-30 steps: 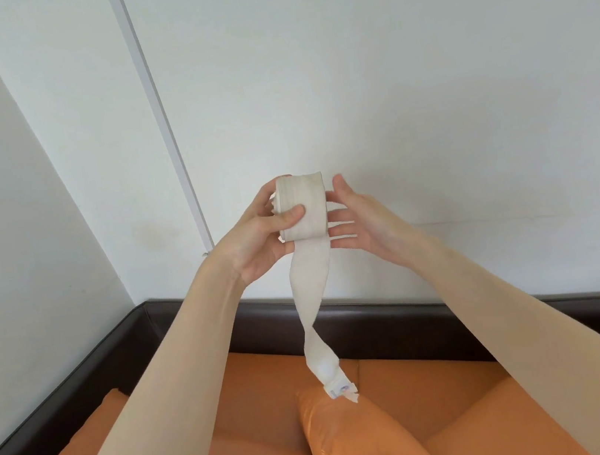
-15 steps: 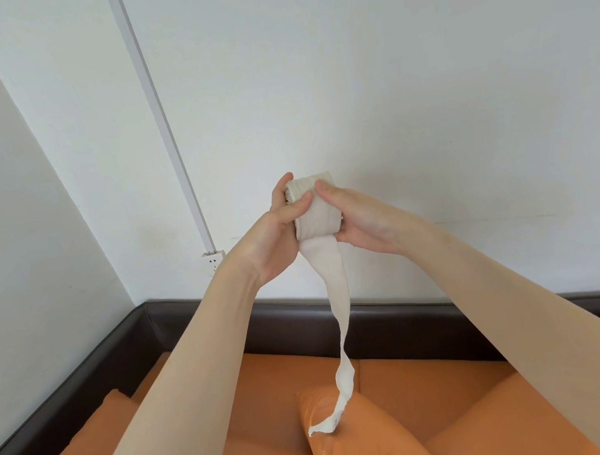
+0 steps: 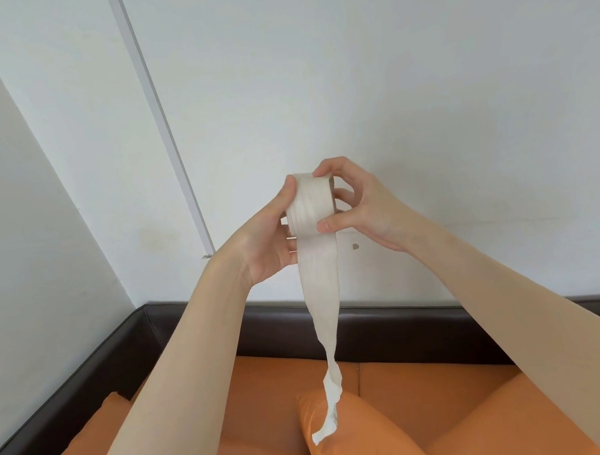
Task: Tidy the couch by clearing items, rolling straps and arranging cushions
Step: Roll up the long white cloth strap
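Note:
A cream fabric strap [image 3: 309,202] is partly wound into a roll, held up in front of the white wall. My left hand [image 3: 267,238] cups the roll from the left, thumb up along its edge. My right hand [image 3: 358,201] pinches the roll from the right with thumb below and fingers on top. The strap's loose tail [image 3: 325,340] hangs down, twisted, and its end dangles over an orange cushion [image 3: 366,447] on the couch.
The couch has orange seat cushions [image 3: 451,391] and a dark brown frame [image 3: 402,325] running along the wall and round the left corner. A white conduit [image 3: 157,116] runs down the wall.
The roll has been turned on and the hanging tail has shortened a little. My right hand has shifted from wrapping over the roll's top to pinching it from the side.

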